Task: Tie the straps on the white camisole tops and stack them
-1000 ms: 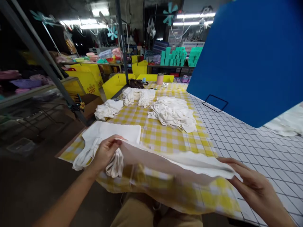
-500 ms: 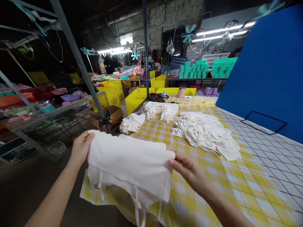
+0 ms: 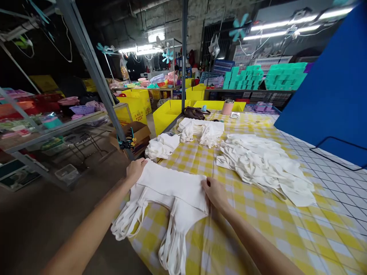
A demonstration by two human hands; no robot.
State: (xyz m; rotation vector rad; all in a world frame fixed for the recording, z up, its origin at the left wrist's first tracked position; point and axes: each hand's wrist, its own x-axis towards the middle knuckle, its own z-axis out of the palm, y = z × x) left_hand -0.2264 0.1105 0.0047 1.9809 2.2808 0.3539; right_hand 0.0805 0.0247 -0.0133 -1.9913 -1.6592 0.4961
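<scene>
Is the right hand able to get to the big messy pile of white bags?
Probably yes. The right hand is at the edge of the folded bag, and the pile lies just past it to the right on the checked cloth, with only bare cloth between them.

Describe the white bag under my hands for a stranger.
Find the yellow checked table, near left corner. A flat white bag lies there under the left hand and right hand. Unlike the heaps beyond, its straps hang over the edge.
</scene>
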